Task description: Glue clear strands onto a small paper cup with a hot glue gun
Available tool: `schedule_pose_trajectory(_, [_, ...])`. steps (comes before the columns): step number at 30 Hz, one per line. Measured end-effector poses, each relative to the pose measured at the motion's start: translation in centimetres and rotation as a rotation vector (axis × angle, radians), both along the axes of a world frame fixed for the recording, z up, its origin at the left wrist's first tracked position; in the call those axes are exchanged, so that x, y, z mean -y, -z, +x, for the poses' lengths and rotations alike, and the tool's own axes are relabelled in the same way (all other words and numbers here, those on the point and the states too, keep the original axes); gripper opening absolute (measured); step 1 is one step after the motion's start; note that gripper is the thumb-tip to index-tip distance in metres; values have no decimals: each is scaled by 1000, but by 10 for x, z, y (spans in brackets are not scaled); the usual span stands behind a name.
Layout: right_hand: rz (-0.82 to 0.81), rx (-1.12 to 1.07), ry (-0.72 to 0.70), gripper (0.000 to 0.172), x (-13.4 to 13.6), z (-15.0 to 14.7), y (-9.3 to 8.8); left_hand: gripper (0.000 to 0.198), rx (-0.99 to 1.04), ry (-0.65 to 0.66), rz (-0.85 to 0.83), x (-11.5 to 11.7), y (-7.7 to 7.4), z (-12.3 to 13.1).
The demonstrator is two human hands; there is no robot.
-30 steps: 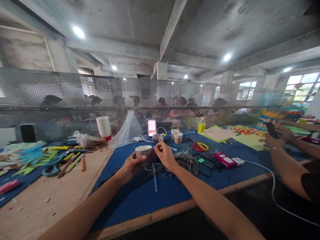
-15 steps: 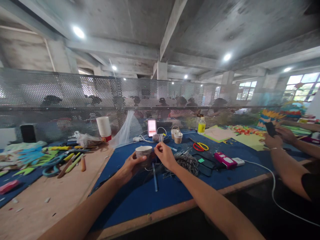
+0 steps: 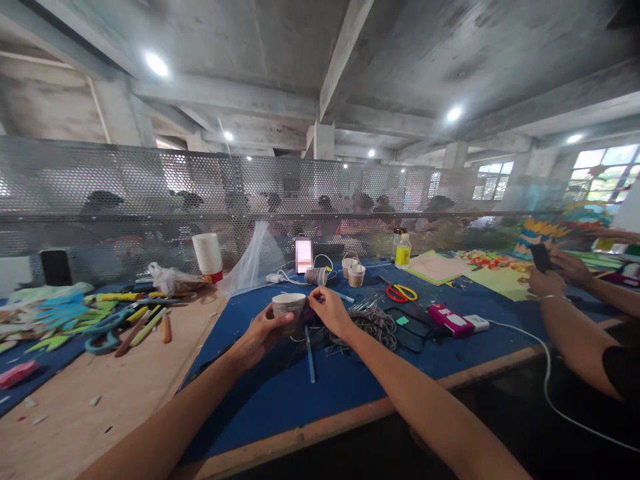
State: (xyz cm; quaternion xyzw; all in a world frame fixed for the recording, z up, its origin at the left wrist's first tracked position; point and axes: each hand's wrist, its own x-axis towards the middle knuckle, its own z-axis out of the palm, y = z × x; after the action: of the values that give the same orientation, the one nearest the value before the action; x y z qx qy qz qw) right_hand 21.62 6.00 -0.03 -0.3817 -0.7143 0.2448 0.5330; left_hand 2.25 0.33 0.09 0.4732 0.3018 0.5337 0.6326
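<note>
A white paper cup [image 3: 289, 305], its lower part wrapped in greyish cord, is gripped from the left by my left hand [image 3: 266, 333], thumb across its front. Close to the cup's right side, my right hand [image 3: 327, 308] has thumb and forefinger pinched together; what lies between them is too small to make out. Behind and right of that hand lies a tangled heap of grey cord [image 3: 373, 327]. A clear bluish glue stick [image 3: 311, 357] rests on the blue mat [image 3: 260, 413] below my hands. Farther back, a spool of cord [image 3: 316, 276] lies on its side.
A lit phone [image 3: 303, 256] stands behind the spool, near small cord-wrapped cups [image 3: 355, 275]. Red-and-yellow scissors [image 3: 401, 293] and a magenta box [image 3: 451, 321] lie rightward. Stacked paper cups [image 3: 207, 257] and blue-handled scissors [image 3: 107, 331] are leftward. A co-worker's hands [image 3: 547, 280] hold a phone at right.
The cup in my left hand has shifted very slightly right, nearer my right hand. My right fingers have moved slightly left and down, still pinched.
</note>
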Motion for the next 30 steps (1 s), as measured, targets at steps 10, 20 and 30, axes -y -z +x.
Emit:
schedule_pose_trajectory(10, [-25,24,-3,16,-1,1,2,63,-57,-9,15,-1,2,-1])
schedule_pose_trajectory(20, [-119,-7,-33,14,-6,0,4,62,-96,-33,12,2,-3,-1])
schedule_pose_trajectory(30, [-141,-50,-37,16,-3,2,2,58,-130,-213,6,4,-8,2])
